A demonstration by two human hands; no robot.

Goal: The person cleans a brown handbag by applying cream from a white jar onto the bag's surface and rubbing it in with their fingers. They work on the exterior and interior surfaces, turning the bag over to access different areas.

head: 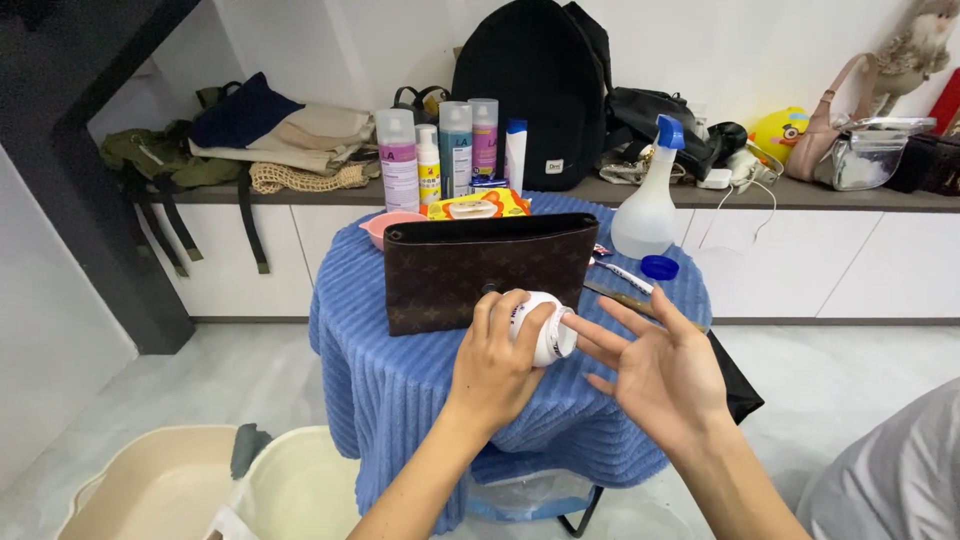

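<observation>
My left hand (497, 358) grips a small white jar (545, 330), tilted on its side with its mouth turned toward my right hand. My right hand (655, 365) is open, palm up, fingers spread, its fingertips at the jar's mouth. Both hands hover over the front of a round table under a blue ribbed cloth (400, 390). Just behind them a brown patterned clutch bag (480, 265) stands upright on the table.
On the table lie a pink bowl (385, 225), a yellow wipes pack (475, 205), several spray cans (440, 150), a spray bottle (648, 205), a blue cap (659, 267) and a brush (625, 297). Two cream tubs (210, 490) sit on the floor. A black backpack (530, 90) and bags line the shelf.
</observation>
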